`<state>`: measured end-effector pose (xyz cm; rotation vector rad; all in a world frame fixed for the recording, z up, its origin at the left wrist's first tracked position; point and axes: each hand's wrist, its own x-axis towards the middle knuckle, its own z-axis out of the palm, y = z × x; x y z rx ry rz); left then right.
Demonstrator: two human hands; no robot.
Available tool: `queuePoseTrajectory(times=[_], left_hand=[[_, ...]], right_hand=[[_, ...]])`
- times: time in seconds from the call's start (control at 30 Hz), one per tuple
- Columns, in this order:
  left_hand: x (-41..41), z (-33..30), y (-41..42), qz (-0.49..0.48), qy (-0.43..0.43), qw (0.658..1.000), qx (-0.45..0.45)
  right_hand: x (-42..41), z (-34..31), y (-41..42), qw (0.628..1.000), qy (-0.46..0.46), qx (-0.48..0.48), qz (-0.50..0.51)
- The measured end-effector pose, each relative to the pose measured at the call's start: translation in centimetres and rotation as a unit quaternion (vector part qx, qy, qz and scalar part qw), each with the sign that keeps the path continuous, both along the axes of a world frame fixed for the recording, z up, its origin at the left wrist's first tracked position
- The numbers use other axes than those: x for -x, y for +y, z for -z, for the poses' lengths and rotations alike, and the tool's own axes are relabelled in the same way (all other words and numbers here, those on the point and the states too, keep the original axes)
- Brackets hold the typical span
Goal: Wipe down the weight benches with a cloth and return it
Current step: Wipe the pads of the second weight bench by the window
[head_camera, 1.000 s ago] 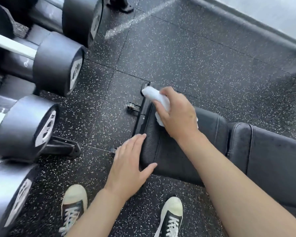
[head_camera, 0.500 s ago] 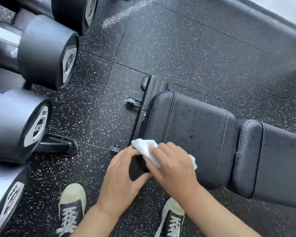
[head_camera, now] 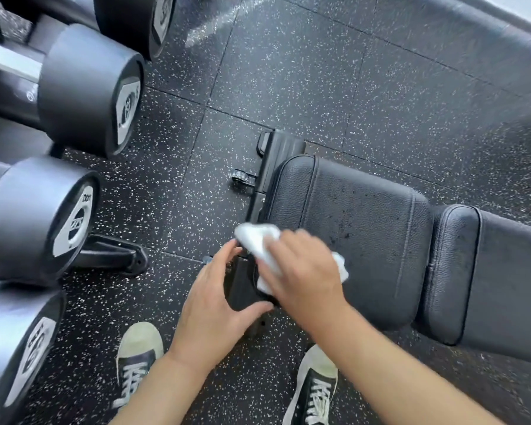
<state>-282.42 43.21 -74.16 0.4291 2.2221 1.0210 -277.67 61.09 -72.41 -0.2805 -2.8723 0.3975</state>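
A black padded weight bench runs from the middle of the view to the right, its seat pad nearest me and a second pad beyond a gap. My right hand grips a crumpled white cloth and presses it on the near left corner of the seat pad. My left hand lies beside it, fingers fairly straight, with fingertips touching the cloth's edge and the thumb against the bench's black frame under the pad.
Several large black dumbbells sit on a rack along the left, with a rack foot jutting onto the speckled rubber floor. My two sneakers stand below the bench end. A wall base runs along the top right.
The right hand drew the cloth from the far corner of the seat pad down to its near corner. The left hand shifted from lying flat on the pad edge to beside the cloth.
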Motion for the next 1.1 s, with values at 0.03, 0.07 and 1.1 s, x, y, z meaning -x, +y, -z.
queuePoseTrajectory(times=[0.03,0.07,1.1], left_hand=[[0.1,0.0,-0.2,0.003,0.002,1.0,0.007],[0.2,-0.1,-0.4,0.01,0.006,1.0,0.014],[2.3,0.0,13.0,-0.001,0.169,0.985,0.021]], right_hand=[[-1.9,0.1,-0.9,1.0,-0.015,0.001,-0.024],[-3.5,0.2,-1.6,0.999,-0.024,-0.004,-0.045],[0.4,0.2,13.0,0.94,0.01,0.071,0.335]])
